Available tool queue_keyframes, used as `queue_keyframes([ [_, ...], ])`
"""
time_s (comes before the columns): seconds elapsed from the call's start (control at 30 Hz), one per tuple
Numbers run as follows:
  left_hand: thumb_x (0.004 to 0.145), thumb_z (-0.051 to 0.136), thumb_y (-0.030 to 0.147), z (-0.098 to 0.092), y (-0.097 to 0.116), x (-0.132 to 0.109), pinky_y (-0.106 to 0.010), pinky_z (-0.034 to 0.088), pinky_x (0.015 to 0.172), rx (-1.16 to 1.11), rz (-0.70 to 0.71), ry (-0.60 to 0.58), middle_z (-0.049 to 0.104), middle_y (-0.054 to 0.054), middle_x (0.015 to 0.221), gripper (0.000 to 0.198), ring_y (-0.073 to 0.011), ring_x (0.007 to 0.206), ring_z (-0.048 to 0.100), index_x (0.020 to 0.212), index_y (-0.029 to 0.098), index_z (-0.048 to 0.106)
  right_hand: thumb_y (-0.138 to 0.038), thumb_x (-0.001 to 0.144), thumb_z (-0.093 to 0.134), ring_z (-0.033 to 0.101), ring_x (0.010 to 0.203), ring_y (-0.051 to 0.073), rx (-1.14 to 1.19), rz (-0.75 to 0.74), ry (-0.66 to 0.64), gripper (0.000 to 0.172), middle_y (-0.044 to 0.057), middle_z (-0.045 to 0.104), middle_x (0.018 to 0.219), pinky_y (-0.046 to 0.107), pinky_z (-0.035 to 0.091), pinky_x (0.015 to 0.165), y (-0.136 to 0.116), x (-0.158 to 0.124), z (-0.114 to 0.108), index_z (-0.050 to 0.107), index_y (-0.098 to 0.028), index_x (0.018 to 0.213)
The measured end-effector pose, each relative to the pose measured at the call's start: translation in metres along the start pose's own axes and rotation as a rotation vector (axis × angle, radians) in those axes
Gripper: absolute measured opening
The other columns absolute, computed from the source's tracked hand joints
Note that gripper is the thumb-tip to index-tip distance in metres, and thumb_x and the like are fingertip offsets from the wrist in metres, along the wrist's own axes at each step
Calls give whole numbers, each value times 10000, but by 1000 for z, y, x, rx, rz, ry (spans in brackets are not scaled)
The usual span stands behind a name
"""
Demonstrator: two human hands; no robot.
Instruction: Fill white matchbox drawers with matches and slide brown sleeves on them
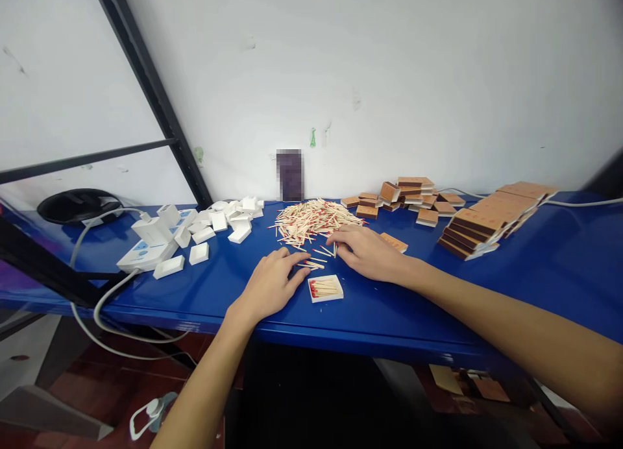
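Note:
A heap of red-tipped matchsticks (316, 217) lies on the blue tabletop. My left hand (272, 281) rests on the table with thumb and index finger apart, the fingertips beside a few loose matchsticks (315, 264). At the front edge of the heap, my right hand (363, 248) has its thumb and fingers bent together around a matchstick (335, 248). Between and in front of both hands sits a white matchbox tray (339, 296), partly filled with matches whose red heads point left.
Several empty white trays (219, 220) are scattered on the left, near a power strip (146, 257) with cables. Brown matchbox sleeves (411, 193) are piled at the back right, and a stack of matchboxes (487, 215) stands further right. A dark upright object (291, 176) leans against the wall.

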State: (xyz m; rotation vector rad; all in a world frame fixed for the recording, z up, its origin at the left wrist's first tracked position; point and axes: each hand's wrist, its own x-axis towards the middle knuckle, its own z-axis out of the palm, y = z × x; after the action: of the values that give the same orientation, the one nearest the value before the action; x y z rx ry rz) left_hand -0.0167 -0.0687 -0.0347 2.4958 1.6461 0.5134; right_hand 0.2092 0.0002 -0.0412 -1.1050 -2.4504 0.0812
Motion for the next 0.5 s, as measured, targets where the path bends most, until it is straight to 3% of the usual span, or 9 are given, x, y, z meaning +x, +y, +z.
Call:
queue_keyframes([
  [0.17,1009,427,393,1,-2,-1,-366,447,887,-28,28,7,628,-56,1021,314,-226,975,586,1198,254,636,-268,963,455,594,999,242,4,-46,-39,304,118,641,1080,373,455,868,-8,-4,3,682,-184,1146],
  [0.33,991,454,370,1,-2,-1,-336,445,790,-64,39,25,629,-35,932,233,-212,897,587,1063,233,629,-285,954,499,581,968,251,-18,-105,-23,266,124,628,1031,388,452,846,-12,-3,5,696,-164,1085],
  [0.5,971,499,409,1,0,0,-315,421,713,-76,-36,45,622,-17,839,297,-210,837,591,1183,217,579,-196,930,519,584,998,246,73,-192,-4,221,105,675,1015,398,446,888,-12,0,8,674,-167,1086],
])
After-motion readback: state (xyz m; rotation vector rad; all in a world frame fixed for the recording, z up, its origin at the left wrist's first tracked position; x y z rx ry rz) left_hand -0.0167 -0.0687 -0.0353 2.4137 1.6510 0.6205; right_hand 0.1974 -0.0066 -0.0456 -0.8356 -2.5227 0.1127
